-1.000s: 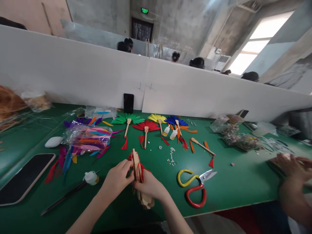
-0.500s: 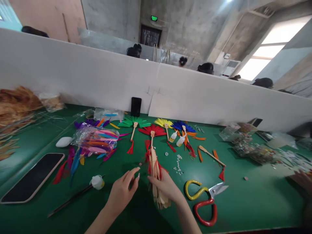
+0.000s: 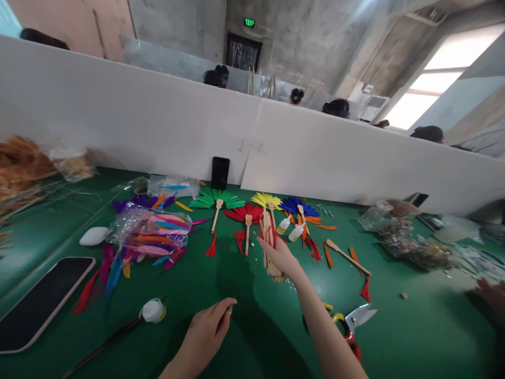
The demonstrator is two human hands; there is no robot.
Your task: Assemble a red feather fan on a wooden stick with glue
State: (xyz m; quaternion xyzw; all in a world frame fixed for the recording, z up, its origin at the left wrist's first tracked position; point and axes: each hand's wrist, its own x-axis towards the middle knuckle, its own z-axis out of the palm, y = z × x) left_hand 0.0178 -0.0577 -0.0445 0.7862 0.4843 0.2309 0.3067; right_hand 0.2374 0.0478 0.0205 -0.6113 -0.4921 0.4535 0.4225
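Note:
My right hand (image 3: 282, 255) is wrapped round a bundle of flat wooden fan handles (image 3: 272, 269) with red tassels among them, held over the middle of the green table. Lower and to the left, my left hand (image 3: 207, 329) is curled, thumb and forefinger close together; anything between them is too small to make out. Beyond the bundle lie a red feather fan (image 3: 245, 212), a green one (image 3: 218, 198), a yellow one (image 3: 266, 200) and a blue one (image 3: 296, 205). Small white glue bottles (image 3: 296, 231) lie beside the bundle. My right forearm partly hides the scissors (image 3: 357, 318).
At left are a bag of coloured feathers (image 3: 152, 231), a dark phone-like slab (image 3: 43, 302), and a brush (image 3: 112, 337) by a small white-capped bottle (image 3: 153, 310). A tasselled handle (image 3: 347, 256) and bagged beads (image 3: 398, 237) lie right. Another person's hand (image 3: 491, 292) shows at the right edge.
My right hand has moved forward and to the right with the bundle of handles, uncovering the red fan's handle. My left hand has drawn slightly back and its fingertips have come closer together.

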